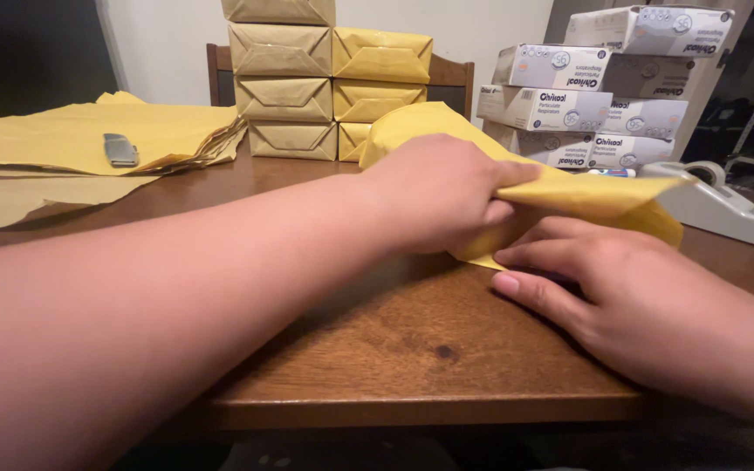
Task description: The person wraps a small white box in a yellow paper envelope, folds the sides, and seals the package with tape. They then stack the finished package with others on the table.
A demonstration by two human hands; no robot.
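Note:
A yellow-brown sheet of wrapping paper (447, 126) is folded over a box-shaped bundle on the wooden table (412, 349). My left hand (434, 192) reaches across and pinches a flap of that paper between thumb and fingers. My right hand (621, 279) lies low on the table just under the flap, fingers pressed against the paper's lower edge. The wrapped thing itself is hidden by the paper and my hands.
Several paper-wrapped parcels (329, 78) are stacked at the back. White cartons (599, 87) are piled at the back right. A grey tape dispenser (717, 201) stands at the right. Loose paper sheets (71, 139) with a small grey tool (120, 150) lie at the left. A chair back (451, 74) rises behind.

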